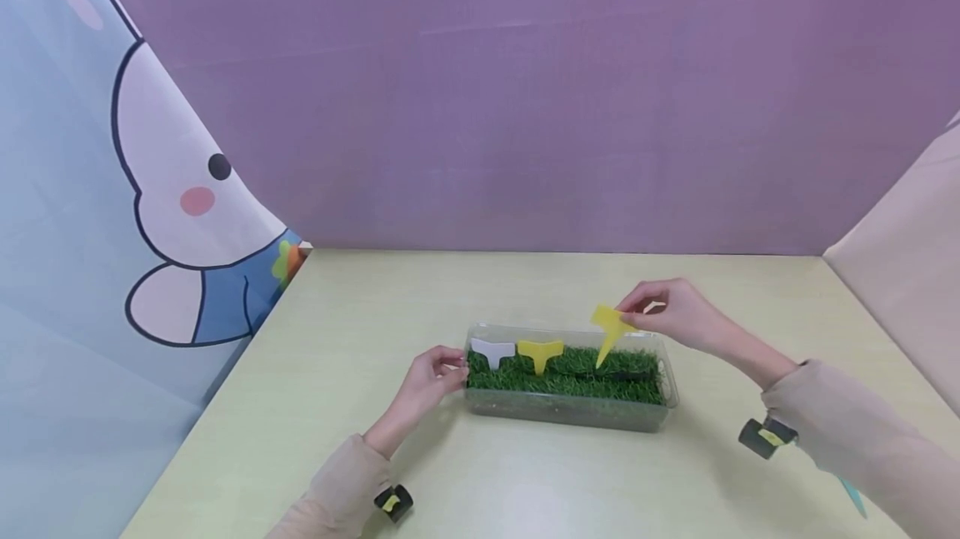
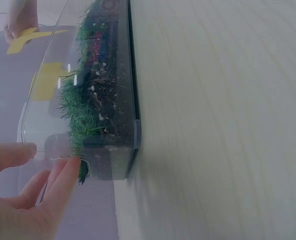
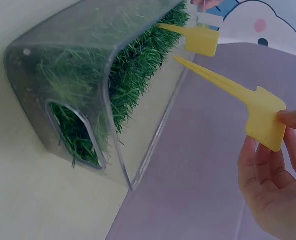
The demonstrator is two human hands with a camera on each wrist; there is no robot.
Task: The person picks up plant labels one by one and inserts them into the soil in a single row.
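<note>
Right grip: Thumb and fingers pinch the broad head of a thin, smooth, yellow T-shaped marker, its long stem tapering to a point.
Marker in hand: Held tilted over the right half of a clear plastic rectangular box, tip pointing down, just above bristly green grass in the left wrist view.
Left grip: Bent fingers and thumb hold the end of the box at its rim and end wall.
Planted markers: A white T-shaped marker stands upright near the left end; a second yellow T-shaped marker stands just to its right, both stems sunk in the grass.
Box: Glossy walls, rounded corners, and an end wall pierced by a rounded slot where blades poke through.
Beneath the grass: A dark, crumbly-looking layer flecked with pale bits.
Counter: Pale, smooth and wood-grained, it carries the box; a turquoise pointed piece shows beside the right beige sleeve.
Backdrop: A faintly creased purple sheet meets pale blue cloth printed with a white cartoon figure.
</note>
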